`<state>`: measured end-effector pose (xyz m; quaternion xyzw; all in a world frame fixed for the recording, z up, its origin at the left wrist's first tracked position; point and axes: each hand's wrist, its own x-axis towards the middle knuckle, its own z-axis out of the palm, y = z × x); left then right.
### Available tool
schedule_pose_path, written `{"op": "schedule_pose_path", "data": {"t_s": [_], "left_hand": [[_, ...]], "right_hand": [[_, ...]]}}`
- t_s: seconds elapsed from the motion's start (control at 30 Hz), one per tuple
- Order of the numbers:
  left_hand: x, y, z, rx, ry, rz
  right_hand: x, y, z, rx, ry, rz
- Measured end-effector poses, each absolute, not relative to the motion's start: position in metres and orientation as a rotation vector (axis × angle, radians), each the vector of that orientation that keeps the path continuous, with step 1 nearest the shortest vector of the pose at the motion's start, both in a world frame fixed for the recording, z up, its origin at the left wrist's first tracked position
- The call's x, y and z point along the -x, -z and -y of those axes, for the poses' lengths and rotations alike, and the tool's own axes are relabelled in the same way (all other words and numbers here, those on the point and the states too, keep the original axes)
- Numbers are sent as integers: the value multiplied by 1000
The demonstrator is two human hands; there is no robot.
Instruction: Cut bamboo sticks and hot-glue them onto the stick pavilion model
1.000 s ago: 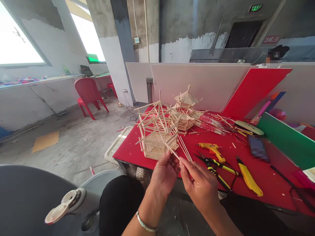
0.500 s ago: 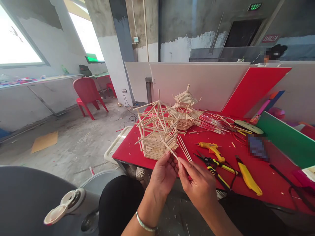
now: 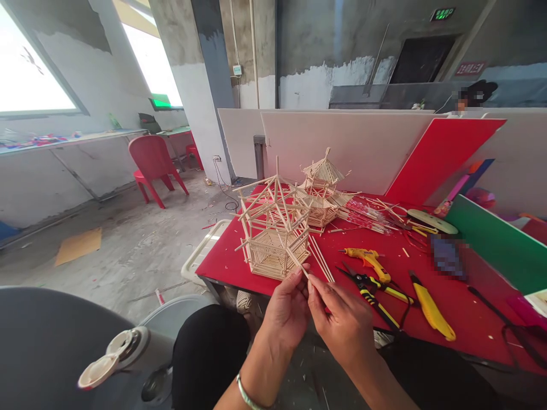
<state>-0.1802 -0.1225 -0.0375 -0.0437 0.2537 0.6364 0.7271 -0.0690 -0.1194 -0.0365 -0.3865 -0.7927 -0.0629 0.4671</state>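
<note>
My left hand (image 3: 287, 310) and my right hand (image 3: 342, 324) meet just below the near edge of the red table (image 3: 461, 310). Both pinch the same thin wooden stick (image 3: 299, 265), which slants up toward the unfinished stick pavilion (image 3: 273, 230) standing at the table's near left corner. A finished stick pavilion (image 3: 321, 188) stands behind it. More loose sticks (image 3: 320, 259) lie on the table beside the unfinished model, right of my fingers.
A yellow glue gun (image 3: 371, 262), pliers with yellow-black handles (image 3: 374, 293) and a yellow utility knife (image 3: 431, 307) lie right of my hands. White, red and green boards (image 3: 436, 154) stand behind. A red chair (image 3: 154, 162) is on the floor left; a capped bottle (image 3: 115, 356) sits near my left arm.
Both hands have slid slightly down and left along the stick, with the right fingers drawn closer to the left hand. The models and tools have not moved.
</note>
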Motion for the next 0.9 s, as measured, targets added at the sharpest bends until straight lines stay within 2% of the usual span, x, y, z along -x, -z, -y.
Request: {"op": "schedule_pose_path", "data": {"t_s": [0.33,0.5,0.6,0.73,0.9], "left_hand": [[173,38,126,15,-1424,-602],[165,43,124,-225,-1495,-748],[160,51,120,-368,-1463,-878],[153,60,113,-499,-1405,-977],[142,68,107,-557,-1401,-1059]], "right_hand": [[63,46,130,962,54,1941],[28,55,128,994,-198,1932],[-14,71,102,1332,-164,1886],[-63,90,65,1951,25,2137],[-69,89,56,2114,41,2390]]}}
